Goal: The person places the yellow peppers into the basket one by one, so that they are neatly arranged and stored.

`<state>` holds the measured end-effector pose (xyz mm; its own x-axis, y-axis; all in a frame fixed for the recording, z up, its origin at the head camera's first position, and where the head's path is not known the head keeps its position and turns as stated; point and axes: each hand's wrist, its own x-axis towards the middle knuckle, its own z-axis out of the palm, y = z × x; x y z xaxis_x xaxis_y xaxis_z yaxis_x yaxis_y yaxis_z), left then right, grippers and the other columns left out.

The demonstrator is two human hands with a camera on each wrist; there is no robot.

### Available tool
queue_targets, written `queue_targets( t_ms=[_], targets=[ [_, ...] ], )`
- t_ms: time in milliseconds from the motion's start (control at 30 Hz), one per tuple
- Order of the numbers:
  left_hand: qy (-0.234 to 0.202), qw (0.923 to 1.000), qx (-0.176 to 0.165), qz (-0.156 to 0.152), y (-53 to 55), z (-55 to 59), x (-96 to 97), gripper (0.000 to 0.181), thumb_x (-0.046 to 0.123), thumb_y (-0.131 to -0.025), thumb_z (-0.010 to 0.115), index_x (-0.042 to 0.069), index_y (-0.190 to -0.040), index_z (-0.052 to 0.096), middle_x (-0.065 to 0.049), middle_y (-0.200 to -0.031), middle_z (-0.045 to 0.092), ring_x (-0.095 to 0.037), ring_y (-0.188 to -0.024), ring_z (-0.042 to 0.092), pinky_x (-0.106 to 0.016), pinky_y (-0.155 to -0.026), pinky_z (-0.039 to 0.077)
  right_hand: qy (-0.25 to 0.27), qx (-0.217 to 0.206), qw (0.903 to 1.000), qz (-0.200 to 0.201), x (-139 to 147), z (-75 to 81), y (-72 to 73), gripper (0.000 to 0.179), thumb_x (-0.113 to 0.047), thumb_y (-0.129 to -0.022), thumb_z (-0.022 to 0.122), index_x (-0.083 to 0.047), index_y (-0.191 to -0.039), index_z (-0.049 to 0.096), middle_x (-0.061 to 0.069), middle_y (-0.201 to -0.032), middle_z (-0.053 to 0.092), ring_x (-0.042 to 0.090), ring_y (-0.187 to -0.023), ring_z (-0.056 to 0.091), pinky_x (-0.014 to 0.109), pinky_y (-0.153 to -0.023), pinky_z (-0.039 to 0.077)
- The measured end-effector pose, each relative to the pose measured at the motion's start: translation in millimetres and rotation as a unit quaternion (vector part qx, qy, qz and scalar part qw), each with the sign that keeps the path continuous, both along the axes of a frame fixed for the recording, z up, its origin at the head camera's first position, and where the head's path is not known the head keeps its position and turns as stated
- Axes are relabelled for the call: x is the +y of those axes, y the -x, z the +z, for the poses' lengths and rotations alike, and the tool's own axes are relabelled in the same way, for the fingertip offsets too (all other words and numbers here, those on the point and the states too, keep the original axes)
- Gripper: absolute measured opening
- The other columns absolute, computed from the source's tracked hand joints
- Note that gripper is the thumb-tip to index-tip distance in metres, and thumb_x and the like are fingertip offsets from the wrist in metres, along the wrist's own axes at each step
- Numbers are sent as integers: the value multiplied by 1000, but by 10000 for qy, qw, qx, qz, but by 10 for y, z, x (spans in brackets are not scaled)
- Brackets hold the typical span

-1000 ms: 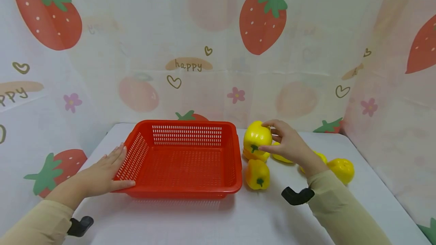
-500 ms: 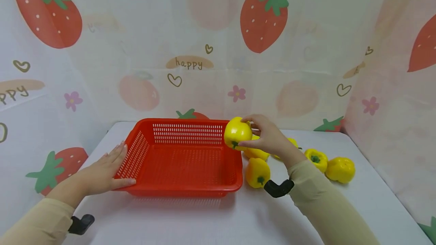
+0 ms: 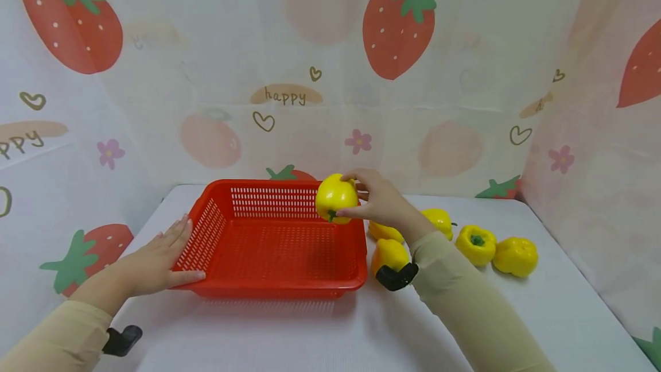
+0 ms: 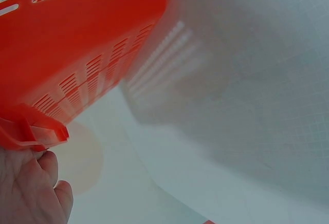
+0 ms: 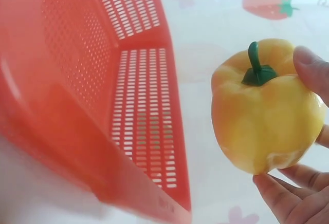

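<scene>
My right hand (image 3: 379,200) holds a glossy yellow bell pepper (image 3: 337,198) with a green stem, thumb on one side and fingertips on the other. The pepper is raised over the right rear part of a red plastic basket (image 3: 289,291). The right wrist view shows the same pepper (image 5: 267,116) stem up beside the slotted basket wall (image 5: 149,116). My left hand (image 3: 150,266) rests against the left side of the basket, fingers fairly straight and thumb along the front corner. From below, the left wrist view has this hand (image 4: 31,188) right at the basket rim (image 4: 43,134).
Right of the basket, a yellow pepper (image 3: 388,254) stands partly behind the right wrist's black strap (image 3: 396,277), with another pepper (image 3: 386,232) behind it. Farther right lie several more, among them a pepper (image 3: 476,245) and one near the edge (image 3: 515,257). A strawberry-print cloth backs the white table (image 3: 248,337).
My right hand has carried the pepper left, from above the other peppers to over the basket's right part. Peppers behind the arm have come into view. My left hand stays put.
</scene>
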<state>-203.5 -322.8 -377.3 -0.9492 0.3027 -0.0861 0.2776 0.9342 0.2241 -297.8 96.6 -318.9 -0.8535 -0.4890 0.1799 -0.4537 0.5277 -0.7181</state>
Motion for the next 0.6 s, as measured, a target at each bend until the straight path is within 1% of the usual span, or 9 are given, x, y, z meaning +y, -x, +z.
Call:
queue_targets(
  t_ms=[233, 333, 467, 600],
  targets=[
    [29, 10000, -29, 30, 2, 3, 20, 112, 64, -73, 60, -2, -145, 6, -24, -150, 6, -42, -134, 10, -62, -103, 17, -66, -41, 10000, 25, -146, -49, 69, 64, -39, -68, 80, -17, -120, 51, 2, -127, 45, 25, -112, 50, 32, -90, 48],
    [30, 9999, -68, 69, -3, 12, 26, 113, 65, -72, 60, -1, -145, 4, -23, -150, 5, -42, -134, 9, -62, -103, 17, -206, 29, 9998, 54, -205, -72, 91, 63, -40, -68, 79, -17, -121, 51, 1, -128, 45, 23, -110, 50, 30, -90, 48],
    [36, 9999, -104, 95, -6, 21, 26, 114, 65, -72, 60, -1, -145, 3, -22, -150, 5, -42, -134, 9, -62, -103, 17, -430, 187, 9989, 89, -277, -92, 118, 63, -42, -69, 78, -18, -121, 51, 1, -127, 46, 22, -110, 50, 31, -92, 47],
    [17, 9999, -96, 63, -1, 27, 26, 112, 63, -73, 60, -2, -145, 4, -23, -150, 5, -42, -134, 9, -63, -103, 16, -499, 367, 9979, 170, -345, -106, 149, 62, -42, -69, 78, -17, -120, 53, 1, -124, 48, 19, -109, 49, 31, -92, 47]
  ],
)
